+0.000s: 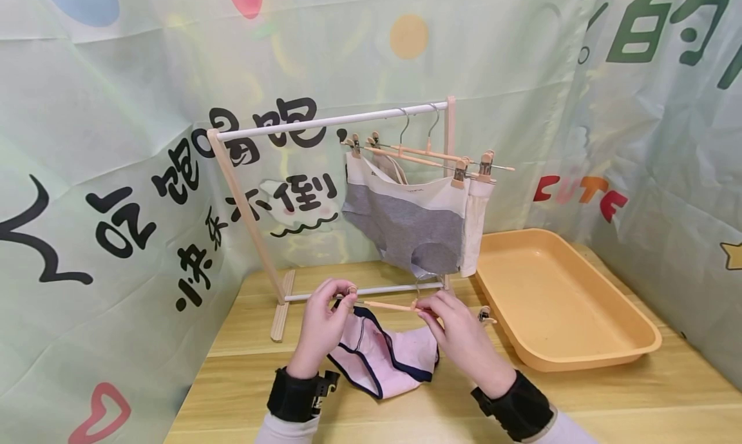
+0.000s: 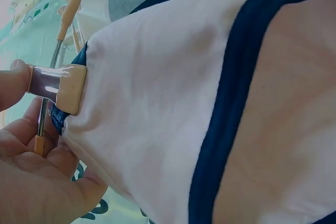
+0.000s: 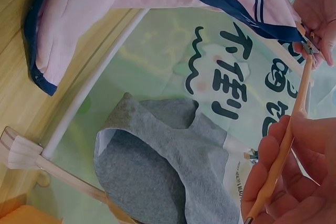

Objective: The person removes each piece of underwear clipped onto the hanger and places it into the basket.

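Observation:
Pink underpants with navy trim point(image 1: 414, 347) hang by one waistband corner from a clip point(image 2: 71, 88) of a clip hanger point(image 1: 387, 306), their lower part low over the table. My left hand point(image 1: 321, 331) pinches that clip, thumb on its metal part and fingers behind the bar. With curled fingers my right hand point(image 1: 464, 337) holds the hanger's bar near the hook. The other clip point(image 1: 485, 315) stands out beyond the right hand with no cloth visible in it. In the right wrist view, the underpants' other waistband end point(image 3: 44, 80) hangs loose.
Behind the hands stands a wooden rack with a white rail point(image 1: 330, 120). Grey-and-white underpants point(image 1: 400, 225) and a pale pair point(image 1: 474, 228) hang there on clip hangers. A yellow tray point(image 1: 568, 302) lies on the wooden table point(image 1: 626, 405) at right. Printed cloth point(image 1: 145, 109) encloses the back and sides.

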`<action>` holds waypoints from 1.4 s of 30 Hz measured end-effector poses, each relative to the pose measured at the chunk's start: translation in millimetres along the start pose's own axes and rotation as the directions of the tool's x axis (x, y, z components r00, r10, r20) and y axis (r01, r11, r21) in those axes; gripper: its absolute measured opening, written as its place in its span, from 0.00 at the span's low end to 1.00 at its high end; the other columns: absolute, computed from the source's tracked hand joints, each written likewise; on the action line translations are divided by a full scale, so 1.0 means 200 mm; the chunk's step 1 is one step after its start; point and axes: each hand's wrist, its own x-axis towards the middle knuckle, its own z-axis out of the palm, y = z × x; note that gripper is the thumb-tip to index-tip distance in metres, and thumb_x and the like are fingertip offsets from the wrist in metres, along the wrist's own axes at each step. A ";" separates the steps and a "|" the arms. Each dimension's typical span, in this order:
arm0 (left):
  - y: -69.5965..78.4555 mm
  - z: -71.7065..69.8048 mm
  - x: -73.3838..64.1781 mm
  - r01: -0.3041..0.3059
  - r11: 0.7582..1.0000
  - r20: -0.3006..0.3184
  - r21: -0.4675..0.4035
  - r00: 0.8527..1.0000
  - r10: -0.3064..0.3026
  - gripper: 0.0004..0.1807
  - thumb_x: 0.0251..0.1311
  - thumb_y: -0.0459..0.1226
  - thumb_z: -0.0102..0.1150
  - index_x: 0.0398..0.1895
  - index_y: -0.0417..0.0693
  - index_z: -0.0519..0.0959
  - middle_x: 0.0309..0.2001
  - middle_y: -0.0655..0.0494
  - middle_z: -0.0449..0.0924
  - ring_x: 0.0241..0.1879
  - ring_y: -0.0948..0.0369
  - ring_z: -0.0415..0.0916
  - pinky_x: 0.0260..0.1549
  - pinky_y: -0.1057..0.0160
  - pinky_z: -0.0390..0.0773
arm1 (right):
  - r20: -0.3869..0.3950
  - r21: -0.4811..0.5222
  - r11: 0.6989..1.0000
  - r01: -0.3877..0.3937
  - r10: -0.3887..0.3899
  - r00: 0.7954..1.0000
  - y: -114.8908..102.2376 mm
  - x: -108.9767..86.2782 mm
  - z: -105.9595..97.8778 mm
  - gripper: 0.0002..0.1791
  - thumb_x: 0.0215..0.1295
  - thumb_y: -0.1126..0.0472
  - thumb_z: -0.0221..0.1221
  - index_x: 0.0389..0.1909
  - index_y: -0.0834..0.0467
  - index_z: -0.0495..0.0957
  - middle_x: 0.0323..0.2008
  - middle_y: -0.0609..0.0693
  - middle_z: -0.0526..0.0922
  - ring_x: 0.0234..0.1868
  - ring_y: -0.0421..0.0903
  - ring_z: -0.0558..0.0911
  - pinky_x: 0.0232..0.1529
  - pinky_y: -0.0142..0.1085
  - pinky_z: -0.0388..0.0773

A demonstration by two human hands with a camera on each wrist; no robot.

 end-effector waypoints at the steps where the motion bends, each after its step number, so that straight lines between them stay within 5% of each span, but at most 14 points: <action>1: 0.00 0.00 0.00 -0.003 1.000 -0.004 0.002 1.000 0.003 0.02 0.57 0.26 0.59 0.33 0.35 0.79 0.31 0.44 0.78 0.37 0.52 0.74 0.41 0.43 0.76 | 0.001 -0.001 1.000 -0.001 0.001 1.000 0.00 0.00 0.00 0.06 0.63 0.59 0.60 0.40 0.51 0.80 0.37 0.43 0.80 0.33 0.35 0.74 0.28 0.35 0.78; 8: 0.00 0.00 0.00 -0.037 0.999 -0.023 0.006 0.999 0.037 0.02 0.56 0.26 0.60 0.32 0.35 0.79 0.30 0.44 0.78 0.35 0.53 0.75 0.42 0.44 0.77 | 0.007 0.004 1.000 -0.001 0.000 1.000 0.00 0.00 0.00 0.06 0.64 0.59 0.59 0.40 0.51 0.80 0.38 0.43 0.80 0.34 0.36 0.74 0.29 0.36 0.78; 36: 0.02 0.00 0.00 -0.012 0.998 0.023 0.059 1.000 0.011 0.03 0.58 0.26 0.58 0.36 0.36 0.77 0.32 0.47 0.77 0.35 0.57 0.73 0.40 0.43 0.77 | 0.000 -0.001 1.000 -0.001 0.001 1.000 0.00 0.00 0.00 0.06 0.63 0.60 0.60 0.40 0.52 0.81 0.38 0.43 0.81 0.39 0.38 0.76 0.35 0.39 0.81; 42: -0.09 0.02 -0.02 0.012 0.997 0.032 0.072 0.999 -0.015 0.04 0.62 0.32 0.57 0.39 0.41 0.78 0.34 0.52 0.76 0.35 0.61 0.73 0.37 0.52 0.80 | -0.012 -0.006 1.000 -0.010 0.010 1.000 0.00 0.00 -0.01 0.06 0.64 0.60 0.60 0.40 0.51 0.81 0.37 0.42 0.80 0.39 0.38 0.76 0.35 0.39 0.81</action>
